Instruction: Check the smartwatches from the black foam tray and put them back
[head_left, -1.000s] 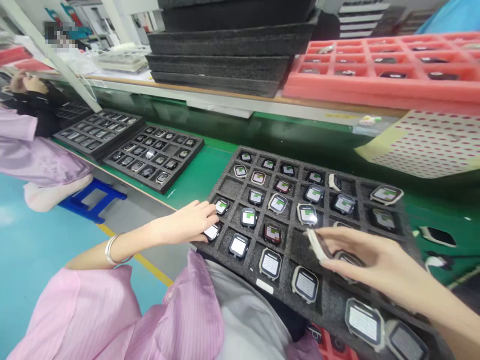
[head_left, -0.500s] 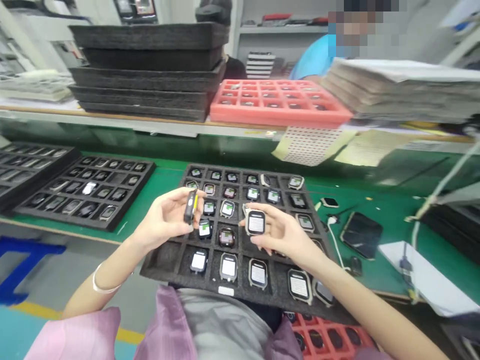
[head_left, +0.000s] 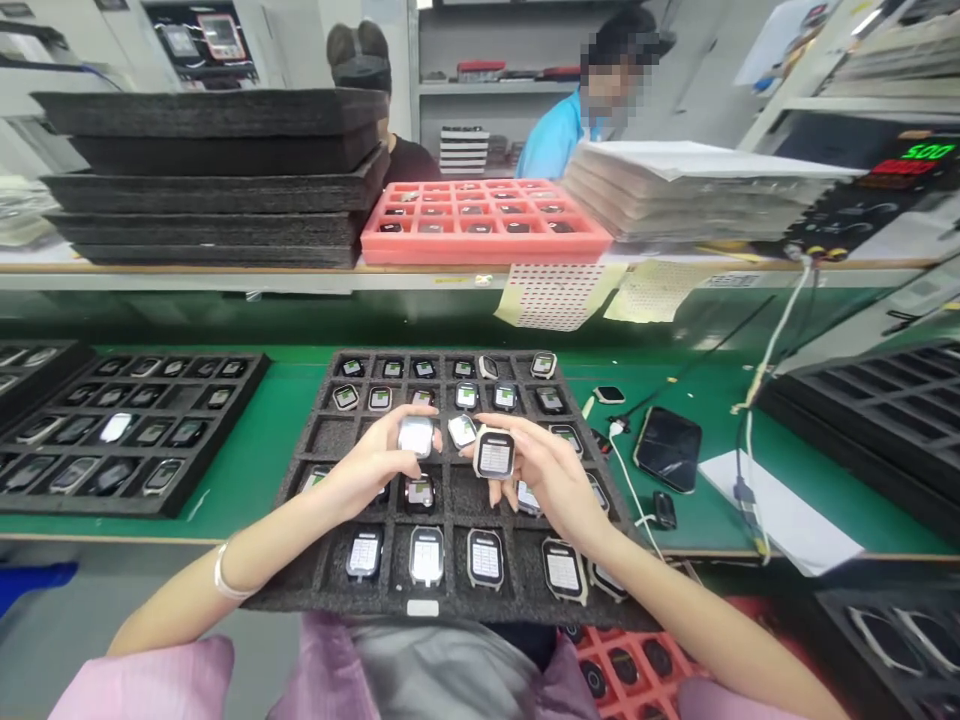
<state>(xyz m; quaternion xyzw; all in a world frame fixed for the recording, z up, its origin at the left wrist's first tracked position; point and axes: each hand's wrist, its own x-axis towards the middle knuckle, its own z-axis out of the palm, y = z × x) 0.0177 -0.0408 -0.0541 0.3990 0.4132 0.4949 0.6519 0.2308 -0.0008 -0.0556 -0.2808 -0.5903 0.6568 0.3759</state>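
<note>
Green counter under a black foam tray of smartwatch bodies. Left hand pinches a pale-screened watch over the tray's middle; right hand pinches a lit-screen watch beside it. Best gripped by the edges, clear of the glass. Phone and cable crowd the right; a red tray and stacked foam sit on the shelf behind.

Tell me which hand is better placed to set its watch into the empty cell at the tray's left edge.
Left, probably. The left hand holds its watch nearer the empty cell on the foam tray; the right hand with its watch would have to cross over.
</note>
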